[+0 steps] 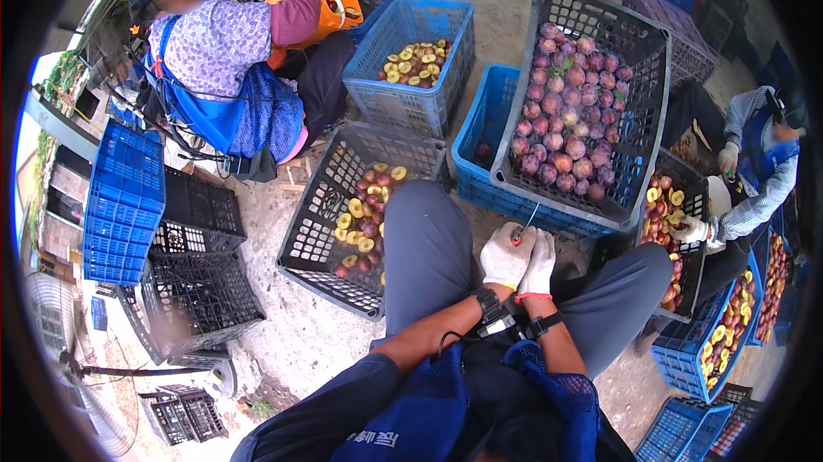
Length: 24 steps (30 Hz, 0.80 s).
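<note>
1. Right of centre, a big grey crate (pixel 653 59) tilts toward you, resting on a blue crate (pixel 480 149), and it is full of whole reddish-purple plums (pixel 570 115).
2. Left of your knee, a black crate (pixel 321 213) on the ground holds halved plums (pixel 364 226), yellow flesh showing.
3. In the upper middle of the frame, a blue basket (pixel 411 76) carries more halved fruit, in front of a seated person in a floral top (pixel 227 42).
4. At the right edge, another person in a striped shirt (pixel 759 188) sits at a further black crate (pixel 686 243) of cut fruit.
5. Your two gloved hands meet over your lap at centre. Your left hand (pixel 504 256) is clenched round a small red-handled tool (pixel 525 226), its thin blade pointing up.
6. Your right hand (pixel 538 265) presses against the left, fingers curled; you cannot tell what it grips, if anything.
</note>
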Each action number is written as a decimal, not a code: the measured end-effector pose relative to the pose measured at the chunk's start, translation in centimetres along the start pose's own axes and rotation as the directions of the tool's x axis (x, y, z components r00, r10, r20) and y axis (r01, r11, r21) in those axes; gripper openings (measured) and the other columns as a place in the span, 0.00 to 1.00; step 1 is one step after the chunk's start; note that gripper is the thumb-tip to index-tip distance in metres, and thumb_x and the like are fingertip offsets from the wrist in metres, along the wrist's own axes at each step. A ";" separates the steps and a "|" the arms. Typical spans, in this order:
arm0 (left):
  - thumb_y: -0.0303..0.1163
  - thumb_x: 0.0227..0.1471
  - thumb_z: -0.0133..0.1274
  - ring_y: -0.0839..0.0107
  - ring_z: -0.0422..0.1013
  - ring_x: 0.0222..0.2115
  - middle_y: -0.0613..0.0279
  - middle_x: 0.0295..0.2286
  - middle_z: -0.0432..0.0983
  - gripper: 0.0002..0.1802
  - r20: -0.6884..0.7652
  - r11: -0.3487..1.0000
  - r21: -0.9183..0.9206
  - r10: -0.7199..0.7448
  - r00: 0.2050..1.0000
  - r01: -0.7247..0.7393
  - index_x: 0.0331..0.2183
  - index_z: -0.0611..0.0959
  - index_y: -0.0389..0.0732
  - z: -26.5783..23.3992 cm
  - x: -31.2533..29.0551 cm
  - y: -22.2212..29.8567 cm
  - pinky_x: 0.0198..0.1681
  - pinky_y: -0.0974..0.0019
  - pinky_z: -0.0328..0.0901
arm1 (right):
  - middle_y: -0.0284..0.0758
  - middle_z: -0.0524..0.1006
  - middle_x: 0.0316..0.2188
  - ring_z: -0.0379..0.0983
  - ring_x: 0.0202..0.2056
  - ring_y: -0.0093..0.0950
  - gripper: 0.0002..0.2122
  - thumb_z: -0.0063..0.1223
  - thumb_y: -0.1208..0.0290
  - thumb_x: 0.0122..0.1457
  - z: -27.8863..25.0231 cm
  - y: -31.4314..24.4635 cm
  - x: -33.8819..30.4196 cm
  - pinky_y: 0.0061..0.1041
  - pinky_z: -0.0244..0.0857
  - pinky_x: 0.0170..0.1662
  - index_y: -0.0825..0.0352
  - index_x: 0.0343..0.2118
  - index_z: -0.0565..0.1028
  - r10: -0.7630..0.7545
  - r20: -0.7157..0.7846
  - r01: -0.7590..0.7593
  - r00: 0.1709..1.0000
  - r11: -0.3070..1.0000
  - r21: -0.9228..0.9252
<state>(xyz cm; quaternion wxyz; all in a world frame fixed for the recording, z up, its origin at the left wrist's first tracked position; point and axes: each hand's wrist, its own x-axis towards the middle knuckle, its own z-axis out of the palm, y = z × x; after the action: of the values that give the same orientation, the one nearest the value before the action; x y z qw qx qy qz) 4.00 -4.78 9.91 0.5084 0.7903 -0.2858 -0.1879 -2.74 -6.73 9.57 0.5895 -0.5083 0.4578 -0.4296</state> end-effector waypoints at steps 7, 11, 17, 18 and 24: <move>0.43 0.53 0.61 0.45 0.77 0.30 0.48 0.29 0.79 0.14 0.062 0.995 0.086 0.043 0.997 -0.049 0.29 0.83 0.43 3.2 1.0 -2.5 0.33 0.46 0.71 | 0.37 0.78 0.37 0.77 0.42 0.30 0.15 0.43 0.60 0.73 -2.2 8.4 3.4 0.32 0.72 0.46 0.65 0.48 0.76 -0.275 -0.041 0.231 0.961 0.872 -0.431; 0.38 0.47 0.63 0.44 0.76 0.29 0.50 0.28 0.78 0.10 0.123 0.959 0.214 0.160 0.979 -0.184 0.27 0.81 0.43 4.3 1.8 -2.5 0.33 0.46 0.71 | 0.38 0.79 0.36 0.77 0.41 0.32 0.12 0.44 0.64 0.71 -2.4 6.7 4.0 0.31 0.71 0.47 0.64 0.46 0.77 0.380 0.000 -0.364 0.925 0.885 0.291; 0.34 0.40 0.64 0.47 0.76 0.27 0.54 0.27 0.76 0.09 0.192 0.874 0.171 0.423 0.886 -0.455 0.24 0.80 0.44 6.5 2.9 -3.5 0.29 0.48 0.71 | 0.33 0.78 0.36 0.77 0.41 0.29 0.12 0.41 0.63 0.72 -4.9 14.5 6.1 0.30 0.71 0.46 0.60 0.38 0.76 0.093 0.172 -0.007 0.981 0.894 -0.447; 0.34 0.39 0.64 0.47 0.76 0.26 0.54 0.27 0.76 0.09 0.204 0.866 0.161 0.440 0.874 -0.473 0.24 0.80 0.45 6.7 3.1 -3.4 0.29 0.48 0.71 | 0.33 0.79 0.37 0.77 0.41 0.29 0.12 0.40 0.62 0.72 -5.2 14.9 6.1 0.30 0.71 0.46 0.60 0.38 0.76 0.078 0.190 0.024 0.979 0.875 -0.483; 0.33 0.40 0.64 0.50 0.76 0.24 0.56 0.26 0.74 0.08 0.291 0.774 0.224 0.527 0.799 -0.592 0.22 0.79 0.45 7.6 3.6 -4.3 0.26 0.50 0.71 | 0.34 0.79 0.40 0.77 0.45 0.31 0.13 0.40 0.60 0.72 -4.2 5.3 7.1 0.34 0.72 0.51 0.59 0.40 0.76 0.012 0.571 0.481 0.821 0.525 -0.702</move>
<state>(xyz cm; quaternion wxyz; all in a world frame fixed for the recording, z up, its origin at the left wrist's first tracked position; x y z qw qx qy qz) 3.44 -10.96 2.81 0.3802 0.7123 -0.5864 -0.0641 -5.17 -13.84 3.28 0.3141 -0.8759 0.3542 -0.0930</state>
